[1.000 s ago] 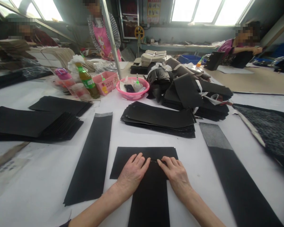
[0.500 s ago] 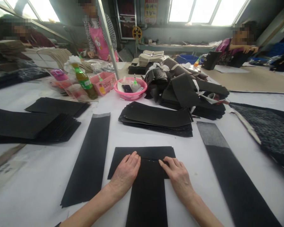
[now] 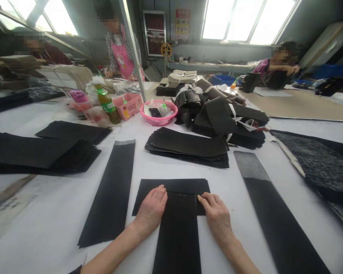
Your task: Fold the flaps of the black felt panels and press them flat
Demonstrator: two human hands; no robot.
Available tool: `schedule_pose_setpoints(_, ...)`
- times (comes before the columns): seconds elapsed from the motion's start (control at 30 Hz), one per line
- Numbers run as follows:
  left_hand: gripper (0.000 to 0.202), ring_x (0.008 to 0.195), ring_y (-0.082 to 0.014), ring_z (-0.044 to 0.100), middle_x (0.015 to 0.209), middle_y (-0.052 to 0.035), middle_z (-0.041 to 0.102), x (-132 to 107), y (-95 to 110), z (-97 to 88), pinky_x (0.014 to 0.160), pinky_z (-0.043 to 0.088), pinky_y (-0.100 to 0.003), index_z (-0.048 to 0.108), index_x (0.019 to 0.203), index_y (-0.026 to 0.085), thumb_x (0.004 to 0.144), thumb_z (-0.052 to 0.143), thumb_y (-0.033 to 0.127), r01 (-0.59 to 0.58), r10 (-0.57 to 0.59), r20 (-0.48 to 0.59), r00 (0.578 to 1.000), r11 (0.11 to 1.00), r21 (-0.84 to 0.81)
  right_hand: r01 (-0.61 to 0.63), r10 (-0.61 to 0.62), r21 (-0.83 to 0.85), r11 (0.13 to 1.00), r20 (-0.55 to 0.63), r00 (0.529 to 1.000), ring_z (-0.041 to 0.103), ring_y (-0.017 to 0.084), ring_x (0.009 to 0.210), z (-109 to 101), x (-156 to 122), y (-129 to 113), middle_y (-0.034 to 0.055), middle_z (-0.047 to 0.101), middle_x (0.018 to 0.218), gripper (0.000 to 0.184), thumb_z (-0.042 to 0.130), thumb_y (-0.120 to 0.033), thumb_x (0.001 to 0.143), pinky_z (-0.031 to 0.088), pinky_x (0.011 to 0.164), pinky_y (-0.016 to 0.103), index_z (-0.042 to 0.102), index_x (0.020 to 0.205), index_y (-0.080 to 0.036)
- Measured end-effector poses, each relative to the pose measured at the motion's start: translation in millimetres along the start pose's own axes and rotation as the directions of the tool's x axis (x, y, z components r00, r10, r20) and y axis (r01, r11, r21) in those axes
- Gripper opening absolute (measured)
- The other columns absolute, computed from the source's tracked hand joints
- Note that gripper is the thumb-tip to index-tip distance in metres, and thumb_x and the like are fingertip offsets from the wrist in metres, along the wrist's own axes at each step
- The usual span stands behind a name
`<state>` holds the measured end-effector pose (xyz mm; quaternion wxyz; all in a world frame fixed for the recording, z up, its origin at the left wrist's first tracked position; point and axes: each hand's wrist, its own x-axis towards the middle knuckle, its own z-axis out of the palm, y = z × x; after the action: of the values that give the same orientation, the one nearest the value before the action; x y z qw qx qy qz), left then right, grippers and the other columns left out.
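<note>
A long black strip (image 3: 177,236) runs away from me, its far end lying over a wide black panel (image 3: 185,185) set crosswise on the white table. Flat on the strip's far left corner lies my left hand (image 3: 152,207), fingers stretched and side by side. My right hand (image 3: 218,213) rests on the panel just right of the strip's far right corner, fingers bent, with thumb and forefinger together in a pinch. Whatever may be between those fingertips is too small to see. A thin pale line shows along the strip's far edge and its upper right side.
Black strips with grey ends lie left (image 3: 111,194) and right (image 3: 274,205). Beyond is a black panel stack (image 3: 188,146); another stack (image 3: 45,152) lies left. Farther back stand a pink basin (image 3: 158,121), green bottle (image 3: 107,104) and black bundles (image 3: 217,118). Several people work across the table.
My right hand has slid slightly right, off the strip's corner, baring its right edge. My left hand stays on the left corner. The whole view has shifted a little.
</note>
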<state>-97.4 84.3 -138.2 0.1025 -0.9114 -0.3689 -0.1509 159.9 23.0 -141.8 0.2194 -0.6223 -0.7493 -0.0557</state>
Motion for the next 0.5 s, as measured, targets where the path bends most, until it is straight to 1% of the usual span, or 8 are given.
schedule_pose_setpoints(0.13, 0.037, 0.118, -0.0277, 0.052, 0.115, -0.016, 0.056, -3, 1, 0.9, 0.102, 0.048, -0.047, 0.054, 0.107, 0.008, 0.077, 0.036, -0.006, 0.071, -0.074, -0.024, 0.997, 0.992, -0.105, -0.079, 0.081, 0.103, 0.992, -0.011, 0.997, 0.054, 0.02, 0.092, -4, 1, -2, 0.0062, 0.062, 0.1, 0.029, 0.043, -0.009, 0.094, 0.044, 0.081, 0.033, 0.063, 0.111, -0.021)
schedule_pose_setpoints(0.23, 0.034, 0.118, -0.0258, 0.052, 0.113, -0.0139, 0.055, -4, 1, -0.2, 0.103, 0.048, -0.047, 0.051, 0.099, 0.011, 0.075, 0.035, -0.007, 0.115, -0.125, -0.038, 0.991, 0.971, -0.208, -0.104, 0.104, 0.146, 0.984, 0.007, 0.995, 0.054, 0.02, 0.093, -8, 7, -6, 0.0053, 0.061, 0.099, 0.031, 0.04, -0.008, 0.094, 0.045, 0.081, 0.032, 0.063, 0.11, -0.022)
schedule_pose_setpoints(0.3, 0.034, 0.117, -0.0244, 0.052, 0.113, -0.0129, 0.054, -5, 0, -0.5, 0.103, 0.047, -0.047, 0.049, 0.099, 0.012, 0.076, 0.033, -0.007, 0.127, -0.147, -0.054, 0.988, 0.955, -0.269, -0.118, 0.115, 0.152, 0.981, 0.032, 0.993, 0.054, 0.019, 0.094, -10, 16, -11, 0.0053, 0.061, 0.1, 0.03, 0.039, -0.01, 0.095, 0.046, 0.081, 0.031, 0.062, 0.111, -0.022)
schedule_pose_setpoints(0.4, 0.034, 0.116, -0.0237, 0.053, 0.112, -0.0118, 0.054, -6, -1, 1.2, 0.104, 0.047, -0.048, 0.048, 0.102, 0.013, 0.078, 0.032, -0.007, 0.131, -0.163, -0.074, 0.984, 0.937, -0.325, -0.126, 0.111, 0.159, 0.979, 0.101, 0.989, 0.054, 0.019, 0.095, -13, 33, -25, 0.0049, 0.061, 0.101, 0.025, 0.044, -0.016, 0.095, 0.046, 0.082, 0.031, 0.06, 0.113, -0.023)
schedule_pose_setpoints(0.5, 0.031, 0.116, -0.0243, 0.052, 0.11, -0.0118, 0.054, -7, -2, 4.6, 0.104, 0.047, -0.048, 0.048, 0.102, 0.013, 0.082, 0.033, -0.005, 0.128, -0.167, -0.089, 0.982, 0.932, -0.339, -0.114, 0.082, 0.165, 0.98, 0.193, 0.978, 0.054, 0.02, 0.095, -13, 52, -41, 0.003, 0.062, 0.099, 0.019, 0.057, -0.019, 0.09, 0.044, 0.08, 0.03, 0.064, 0.105, -0.026)
